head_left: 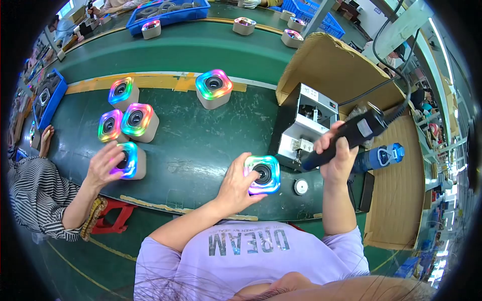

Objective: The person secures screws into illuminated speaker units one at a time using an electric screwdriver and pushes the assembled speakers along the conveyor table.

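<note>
1. Left hand point(235, 186): grasping lit speaker point(262, 174) at the bench point(201, 170) edge, thumb on its cone.
2. Right hand point(337, 153): gripping driver point(346, 139), raised beside the machine point(307, 125).
3. Disc point(300, 187): on bench, right of speaker.

Both hands out ahead, elbows bent.
The left forearm angles inward, its hand point(237, 183) spread low with the thumb pointing across; the right forearm reaches straight out, its hand point(337, 152) curled, fingers wrapped.
</note>
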Motion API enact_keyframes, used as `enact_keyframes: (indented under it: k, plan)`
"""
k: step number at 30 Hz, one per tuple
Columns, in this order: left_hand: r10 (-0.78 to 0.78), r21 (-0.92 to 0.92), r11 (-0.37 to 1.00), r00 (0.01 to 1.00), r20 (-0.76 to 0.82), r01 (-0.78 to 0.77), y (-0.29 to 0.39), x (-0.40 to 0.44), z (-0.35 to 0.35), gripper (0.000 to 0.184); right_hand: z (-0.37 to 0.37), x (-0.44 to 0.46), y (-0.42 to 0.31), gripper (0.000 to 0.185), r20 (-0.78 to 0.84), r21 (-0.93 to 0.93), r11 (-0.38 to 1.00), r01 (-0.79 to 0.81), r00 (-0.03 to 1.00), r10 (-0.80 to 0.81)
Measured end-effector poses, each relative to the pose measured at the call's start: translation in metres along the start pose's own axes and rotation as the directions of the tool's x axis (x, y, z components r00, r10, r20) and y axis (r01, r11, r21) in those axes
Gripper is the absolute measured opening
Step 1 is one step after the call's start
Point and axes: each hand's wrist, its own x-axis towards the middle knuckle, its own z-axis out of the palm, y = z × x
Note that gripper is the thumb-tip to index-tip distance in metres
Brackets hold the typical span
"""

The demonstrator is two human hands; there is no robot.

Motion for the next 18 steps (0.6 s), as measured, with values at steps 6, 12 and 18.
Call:
enact_keyframes:
  k: [6,12,18]
  plan:
    - [-0.021,0.013,1.0,1.0,-0.012,0.022,-0.002,-0.001,0.002,0.059,0.014,-0.037,-0.007,0.056,0.042,0.202,0.971,0.125,0.99,-0.136]
    - [-0.033,-0.018,0.999,0.999,-0.03,0.032,0.0,0.0,0.002,0.055,0.023,-0.055,0.006,0.059,0.04,0.212,0.962,0.17,0.982,-0.182]
    - [-0.034,-0.035,0.999,0.999,-0.039,0.033,-0.001,0.0,0.003,0.05,0.026,-0.053,0.014,0.054,0.083,0.328,0.936,0.124,0.984,-0.159]
